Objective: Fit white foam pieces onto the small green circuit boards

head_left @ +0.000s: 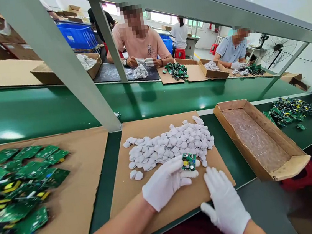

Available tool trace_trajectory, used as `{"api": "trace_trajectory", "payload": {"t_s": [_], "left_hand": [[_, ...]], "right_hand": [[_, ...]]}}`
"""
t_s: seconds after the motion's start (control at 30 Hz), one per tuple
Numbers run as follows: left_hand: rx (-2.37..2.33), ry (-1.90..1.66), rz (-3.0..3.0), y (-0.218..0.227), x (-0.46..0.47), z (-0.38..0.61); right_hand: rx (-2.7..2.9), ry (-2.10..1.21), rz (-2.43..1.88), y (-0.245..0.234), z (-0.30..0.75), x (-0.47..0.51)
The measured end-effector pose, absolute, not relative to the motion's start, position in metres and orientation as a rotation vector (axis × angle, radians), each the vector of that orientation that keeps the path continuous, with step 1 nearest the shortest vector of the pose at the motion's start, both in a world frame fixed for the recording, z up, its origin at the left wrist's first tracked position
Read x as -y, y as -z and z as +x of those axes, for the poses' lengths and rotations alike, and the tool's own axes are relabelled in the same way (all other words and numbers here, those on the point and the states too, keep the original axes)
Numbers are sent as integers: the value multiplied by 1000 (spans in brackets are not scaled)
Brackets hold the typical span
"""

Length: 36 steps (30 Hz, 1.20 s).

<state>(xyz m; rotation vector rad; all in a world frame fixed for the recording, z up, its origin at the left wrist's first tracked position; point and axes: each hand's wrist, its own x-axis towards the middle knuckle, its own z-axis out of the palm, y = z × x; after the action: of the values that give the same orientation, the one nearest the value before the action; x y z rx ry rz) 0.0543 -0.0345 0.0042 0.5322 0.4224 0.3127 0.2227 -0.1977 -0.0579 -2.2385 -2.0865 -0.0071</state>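
A small green circuit board [189, 162] with a yellow part and round components rests between the fingers of my left hand [167, 179], which wears a white glove. My right hand [224, 200], gloved too, lies lower right of it over the cardboard sheet [157, 206]. Its fingers are stretched out, the thumb apart, and nothing shows in it. Just beyond both hands spreads a pile of small white pieces [166, 146] on the cardboard. What exactly these pieces are I cannot make out.
Larger green boards [23, 186] lie heaped at left on cardboard. An open cardboard box [259, 141] lined with clear plastic stands at right, beside a board pile [291, 109]. A slanted grey post [70, 67] rises ahead by the green belt [156, 101]. Co-workers sit across it.
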Motion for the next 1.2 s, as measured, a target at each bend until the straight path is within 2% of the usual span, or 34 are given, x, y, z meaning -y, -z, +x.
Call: {"api": "trace_trajectory", "payload": {"t_s": [0.13, 0.3, 0.4, 0.6, 0.8, 0.93, 1.0, 1.2], "left_hand": [[-414, -239, 500, 13, 35, 56], [-399, -212, 511, 28, 36, 51], [-385, -209, 515, 31, 37, 49], [-402, -182, 497, 28, 39, 50], [-442, -188, 542, 23, 44, 52], [-431, -219, 569, 26, 44, 52], [-441, -231, 587, 27, 44, 52], [-452, -281, 796, 30, 46, 55]], "right_hand": [[1825, 112, -2509, 52, 230, 195], [2077, -19, -2284, 53, 226, 194], [1904, 67, -2342, 57, 242, 196], [1622, 196, -2198, 62, 273, 212], [1572, 80, -1989, 49, 256, 204], [1551, -230, -1666, 24, 226, 185], [1491, -304, -1637, 13, 210, 175], [1350, -185, -1791, 10, 186, 153]]}}
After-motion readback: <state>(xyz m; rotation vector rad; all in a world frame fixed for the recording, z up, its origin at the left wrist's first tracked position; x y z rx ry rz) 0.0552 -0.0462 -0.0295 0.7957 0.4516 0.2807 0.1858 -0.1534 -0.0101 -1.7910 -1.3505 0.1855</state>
